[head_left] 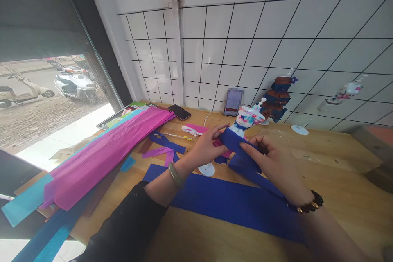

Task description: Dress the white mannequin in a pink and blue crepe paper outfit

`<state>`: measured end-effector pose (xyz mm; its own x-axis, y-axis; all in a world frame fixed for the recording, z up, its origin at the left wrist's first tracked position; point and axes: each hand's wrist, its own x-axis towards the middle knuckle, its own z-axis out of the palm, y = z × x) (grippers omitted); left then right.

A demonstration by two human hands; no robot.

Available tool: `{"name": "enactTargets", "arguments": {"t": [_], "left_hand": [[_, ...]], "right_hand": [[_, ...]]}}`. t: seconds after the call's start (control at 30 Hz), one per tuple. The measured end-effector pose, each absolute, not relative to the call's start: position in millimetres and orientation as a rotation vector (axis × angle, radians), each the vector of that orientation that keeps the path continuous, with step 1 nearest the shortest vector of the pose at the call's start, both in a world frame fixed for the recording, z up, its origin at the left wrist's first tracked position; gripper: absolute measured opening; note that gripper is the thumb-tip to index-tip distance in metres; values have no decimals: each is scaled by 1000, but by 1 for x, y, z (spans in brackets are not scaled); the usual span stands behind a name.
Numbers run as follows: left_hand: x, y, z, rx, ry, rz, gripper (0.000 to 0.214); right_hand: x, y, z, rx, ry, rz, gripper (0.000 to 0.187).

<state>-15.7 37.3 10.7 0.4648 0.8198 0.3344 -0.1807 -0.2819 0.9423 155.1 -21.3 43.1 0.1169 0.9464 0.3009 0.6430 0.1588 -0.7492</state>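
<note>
A small dress-form mannequin (249,117), its white bodice splashed with pink and blue, tilts to the right in front of me. A dark blue crepe paper strip (236,142) lies across its waist. My left hand (209,144) is closed on the strip's left end beside the form. With thumb and fingers, my right hand (272,157) pinches the same strip farther right, where its tail hangs down. Pink and blue paper shows below the waist, partly hidden by my left hand. A wide blue paper sheet (221,194) lies flat under my forearms.
Pink crepe paper (116,155) is stacked at the left over blue sheets. Paper scraps (162,153) and a dark phone (180,112) lie nearby. Another phone (233,102) leans against the tiled wall, near a brown-and-blue dressed form (278,100). A cardboard box (376,159) stands right.
</note>
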Motion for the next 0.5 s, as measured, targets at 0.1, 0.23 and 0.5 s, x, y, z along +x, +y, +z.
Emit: {"name": "enactTargets", "arguments": {"t": [0.1,0.23,0.5], "left_hand": [[-16,37,10,1541,546,1082,67],[-16,37,10,1496,500,1059,68],[-19,41,12,1427,416,1056,68]], "right_hand": [[156,-20,44,-1554,-1595,484,31],[155,-21,47,-1549,-1586,436,30],[142,-37,56,-1507,-1700,251,24]]}}
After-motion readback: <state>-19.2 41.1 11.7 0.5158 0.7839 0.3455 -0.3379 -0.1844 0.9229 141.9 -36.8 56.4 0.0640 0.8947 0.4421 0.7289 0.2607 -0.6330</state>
